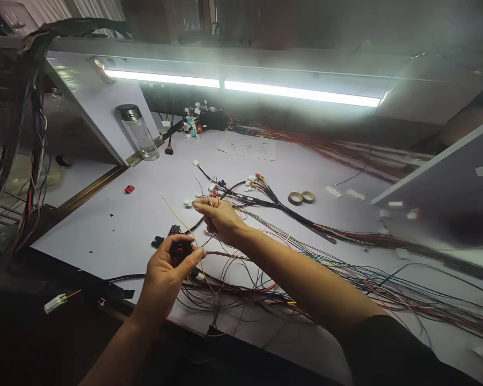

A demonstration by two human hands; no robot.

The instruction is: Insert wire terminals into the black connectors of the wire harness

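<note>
My left hand (167, 273) is closed round a small black connector (181, 252) with a red insert, held just above the white table (116, 225). A thin yellow wire (177, 217) runs up and left from that connector. My right hand (219, 217) is a little further back, its fingers pinched on thin red and white wires near a white plug (188, 203). A large harness of many coloured wires (326, 268) spreads under and to the right of both hands.
A clear bottle with a dark cap (138, 131) stands at the back left. Two tape rolls (301, 198), a paper sheet (249, 146), a pile of small connectors (195, 120) and a red clip (129, 188) lie on the table. Hanging cable bundles (28, 134) fill the left.
</note>
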